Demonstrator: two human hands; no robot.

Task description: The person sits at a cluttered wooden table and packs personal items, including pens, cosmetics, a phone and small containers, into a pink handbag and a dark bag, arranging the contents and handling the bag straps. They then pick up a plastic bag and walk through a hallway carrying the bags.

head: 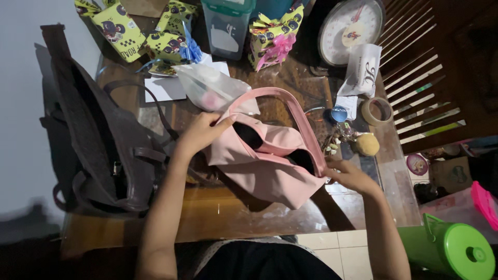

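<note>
A pink handbag (pixel 262 168) lies open on the wooden table (pixel 223 212), its long strap (pixel 290 101) looping up behind it. My left hand (pixel 202 132) grips the bag's upper left rim. At the lower right corner of the bag my right hand (pixel 348 175) holds its edge. Dark openings show inside the bag between the two hands.
A dark brown bag (pixel 98 145) stands at the left. Behind lie a clear plastic pouch (pixel 210 88), yellow patterned gift boxes (pixel 122 28), a plastic jug (pixel 226 26), a round scale (pixel 348 31), a tape roll (pixel 377 110) and small trinkets (pixel 342 136). A green lidded container (pixel 456 251) sits on the floor at right.
</note>
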